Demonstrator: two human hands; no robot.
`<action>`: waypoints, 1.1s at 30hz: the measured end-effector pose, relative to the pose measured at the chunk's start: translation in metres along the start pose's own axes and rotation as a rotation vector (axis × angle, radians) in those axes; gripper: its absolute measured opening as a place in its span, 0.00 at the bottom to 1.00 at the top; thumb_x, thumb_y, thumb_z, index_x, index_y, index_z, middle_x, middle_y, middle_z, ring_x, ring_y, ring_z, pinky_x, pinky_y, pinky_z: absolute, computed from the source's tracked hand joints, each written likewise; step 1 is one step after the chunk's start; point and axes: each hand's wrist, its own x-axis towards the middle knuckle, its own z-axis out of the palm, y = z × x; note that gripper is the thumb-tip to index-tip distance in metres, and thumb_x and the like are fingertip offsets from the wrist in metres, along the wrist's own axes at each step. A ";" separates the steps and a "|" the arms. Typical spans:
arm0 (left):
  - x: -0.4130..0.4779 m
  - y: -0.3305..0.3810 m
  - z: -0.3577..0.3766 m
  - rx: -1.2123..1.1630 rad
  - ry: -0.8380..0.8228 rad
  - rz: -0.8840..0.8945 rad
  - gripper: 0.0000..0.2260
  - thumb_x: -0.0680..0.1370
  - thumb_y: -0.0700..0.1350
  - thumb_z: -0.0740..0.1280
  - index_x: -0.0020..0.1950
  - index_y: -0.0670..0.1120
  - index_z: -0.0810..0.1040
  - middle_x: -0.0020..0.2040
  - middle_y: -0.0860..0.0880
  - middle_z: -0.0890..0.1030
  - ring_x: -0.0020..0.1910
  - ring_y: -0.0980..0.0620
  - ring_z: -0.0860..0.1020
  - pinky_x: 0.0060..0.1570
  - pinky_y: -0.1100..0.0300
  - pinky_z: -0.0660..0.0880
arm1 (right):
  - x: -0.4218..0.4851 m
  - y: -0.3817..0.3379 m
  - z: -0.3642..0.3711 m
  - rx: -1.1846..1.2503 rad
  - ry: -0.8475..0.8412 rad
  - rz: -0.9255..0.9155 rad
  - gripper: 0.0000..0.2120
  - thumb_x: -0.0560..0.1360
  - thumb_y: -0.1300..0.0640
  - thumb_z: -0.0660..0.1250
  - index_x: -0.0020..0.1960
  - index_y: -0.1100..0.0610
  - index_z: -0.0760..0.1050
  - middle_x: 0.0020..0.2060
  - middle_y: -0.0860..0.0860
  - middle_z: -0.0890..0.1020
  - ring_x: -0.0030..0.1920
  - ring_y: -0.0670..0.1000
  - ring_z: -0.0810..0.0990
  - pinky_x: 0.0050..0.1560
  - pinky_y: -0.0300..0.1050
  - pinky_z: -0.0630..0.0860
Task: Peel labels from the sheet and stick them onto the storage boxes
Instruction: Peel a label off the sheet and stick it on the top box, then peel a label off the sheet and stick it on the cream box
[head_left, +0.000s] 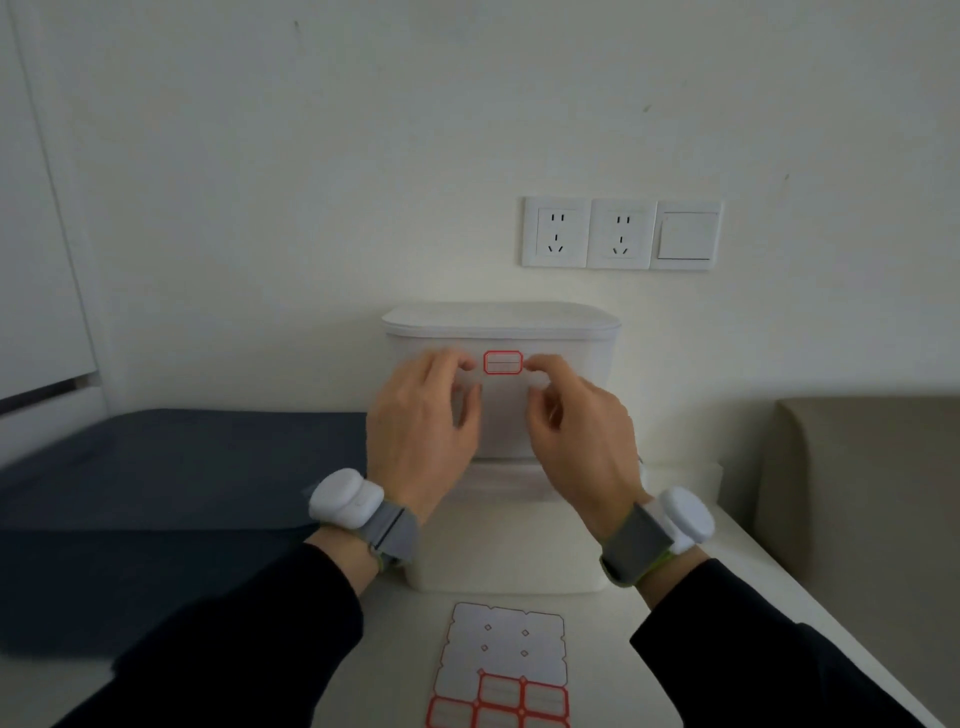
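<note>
Red-bordered and small, the label (502, 362) sits on the front of the upper storage box (503, 421), just under its lid. That box is stacked on a lower storage box (511, 564) on the white table (400, 649). The left hand (421, 431) has bent fingers with its index tip at the label's left end, and the right hand (582, 441) mirrors it at the right end. Blur hides whether they press or pinch. The label sheet (501, 644) lies flat in front of the boxes.

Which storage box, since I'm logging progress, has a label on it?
The upper box, stacked on the lower box: a red-bordered label sits on its front; the lower one's front shows none.
</note>
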 end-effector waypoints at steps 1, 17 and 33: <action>-0.004 -0.003 0.000 0.054 -0.025 0.072 0.12 0.75 0.44 0.67 0.59 0.48 0.77 0.47 0.49 0.79 0.45 0.47 0.78 0.41 0.49 0.77 | -0.003 -0.001 -0.001 -0.043 -0.034 -0.052 0.15 0.78 0.56 0.61 0.64 0.46 0.73 0.30 0.45 0.74 0.31 0.54 0.76 0.33 0.49 0.76; -0.028 -0.021 -0.002 0.256 -0.274 0.162 0.33 0.69 0.42 0.62 0.76 0.50 0.68 0.59 0.41 0.74 0.54 0.43 0.75 0.46 0.49 0.75 | -0.019 0.016 0.000 -0.261 -0.144 -0.120 0.30 0.75 0.56 0.59 0.76 0.42 0.62 0.25 0.47 0.73 0.25 0.57 0.71 0.30 0.46 0.69; -0.131 -0.049 -0.001 -0.454 -0.747 0.145 0.12 0.68 0.27 0.64 0.42 0.42 0.81 0.42 0.48 0.79 0.41 0.50 0.78 0.41 0.53 0.75 | -0.113 0.038 0.021 0.165 -0.948 -0.265 0.13 0.73 0.54 0.68 0.57 0.54 0.78 0.51 0.50 0.79 0.49 0.50 0.80 0.51 0.51 0.78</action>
